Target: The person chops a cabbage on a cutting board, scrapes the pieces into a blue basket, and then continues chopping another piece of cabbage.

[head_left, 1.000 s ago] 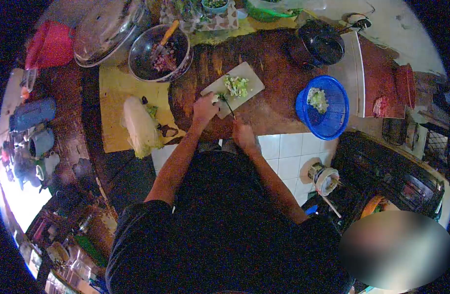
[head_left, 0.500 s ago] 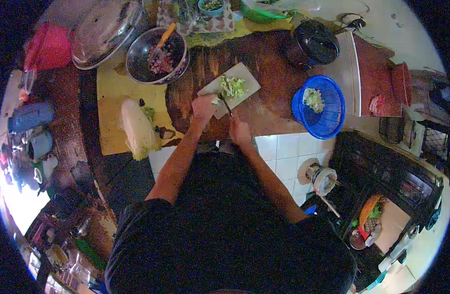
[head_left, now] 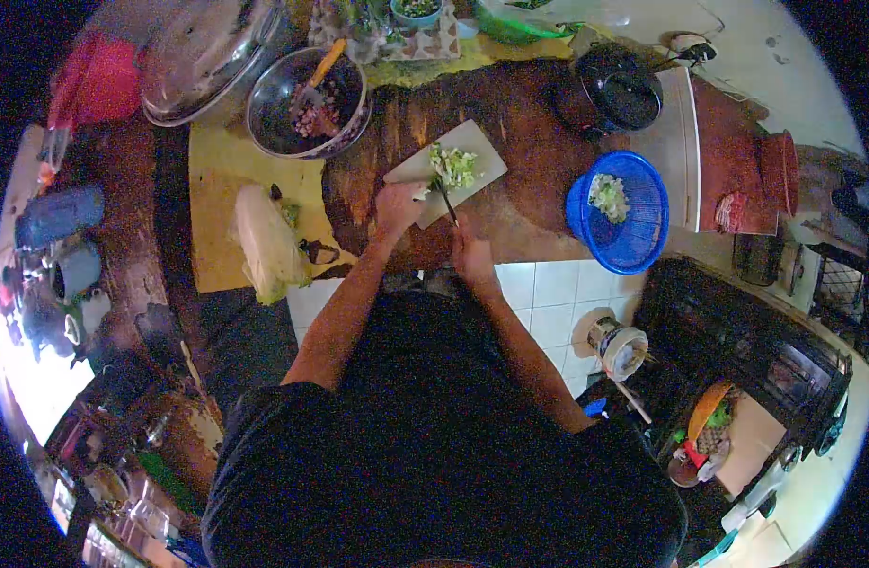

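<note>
A white cutting board (head_left: pixel 492 171) lies at a slant on the dark wooden table in front of me. Chopped pale green leafy vegetable (head_left: pixel 454 167), apparently cabbage, is heaped on its upper part. My left hand (head_left: pixel 398 208) rests on the board's left edge, fingers closed over a small pale vegetable piece (head_left: pixel 421 192) that is mostly hidden. My right hand (head_left: pixel 473 254) is wrapped round the handle of a knife (head_left: pixel 446 201) at the board's near edge. The blade points away from me, between my left hand and the chopped heap.
Right of the board stands a blue basket (head_left: pixel 631 248) holding chopped pale vegetable. To the left are a bowl (head_left: pixel 264 114) of reddish pieces with an orange-handled utensil, and a long pale leafy vegetable (head_left: pixel 262 241). A black pot (head_left: pixel 626 95) sits at the back right.
My right hand and the knife have shifted slightly right, the blade now beside the chopped heap. My left hand stays on the board's left side. The whole view has moved a little.
</note>
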`<action>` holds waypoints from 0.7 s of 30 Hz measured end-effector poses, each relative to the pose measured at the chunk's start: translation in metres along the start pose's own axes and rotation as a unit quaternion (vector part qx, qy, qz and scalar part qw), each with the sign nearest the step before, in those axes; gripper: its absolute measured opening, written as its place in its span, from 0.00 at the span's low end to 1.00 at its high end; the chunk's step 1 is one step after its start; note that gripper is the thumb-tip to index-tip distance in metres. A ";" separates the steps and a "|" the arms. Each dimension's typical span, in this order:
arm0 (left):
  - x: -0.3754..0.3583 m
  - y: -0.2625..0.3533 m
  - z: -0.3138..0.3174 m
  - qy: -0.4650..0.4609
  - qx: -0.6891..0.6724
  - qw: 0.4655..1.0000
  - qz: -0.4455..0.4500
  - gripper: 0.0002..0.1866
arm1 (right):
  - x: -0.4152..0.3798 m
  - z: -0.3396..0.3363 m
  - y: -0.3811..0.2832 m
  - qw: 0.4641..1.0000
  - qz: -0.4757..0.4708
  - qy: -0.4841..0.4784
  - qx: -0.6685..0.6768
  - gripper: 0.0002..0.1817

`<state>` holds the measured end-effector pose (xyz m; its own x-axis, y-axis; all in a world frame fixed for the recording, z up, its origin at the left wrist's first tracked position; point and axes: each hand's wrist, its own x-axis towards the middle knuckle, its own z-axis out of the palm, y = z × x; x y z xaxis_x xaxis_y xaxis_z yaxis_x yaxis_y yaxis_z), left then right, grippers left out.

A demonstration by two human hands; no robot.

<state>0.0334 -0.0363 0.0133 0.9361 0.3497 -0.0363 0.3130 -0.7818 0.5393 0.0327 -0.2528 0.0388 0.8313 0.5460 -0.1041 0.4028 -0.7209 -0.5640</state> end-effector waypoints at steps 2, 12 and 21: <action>-0.001 0.006 -0.009 -0.004 -0.029 0.999 -0.015 0.15 | 0.002 0.001 -0.002 1.000 -0.013 0.006 -0.001 0.26; 0.009 0.011 0.012 -0.017 -0.026 0.998 -0.051 0.18 | 0.011 0.014 -0.002 0.998 0.050 -0.037 0.033 0.26; 0.011 0.026 0.005 -0.002 -0.038 0.990 -0.139 0.20 | -0.001 0.000 0.006 0.995 0.000 0.037 0.089 0.20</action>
<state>0.0526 -0.0557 0.0228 0.8160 0.5442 -0.1951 0.5461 -0.6149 0.5689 0.0339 -0.2575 0.0352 0.8597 0.5087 -0.0469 0.3349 -0.6305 -0.7002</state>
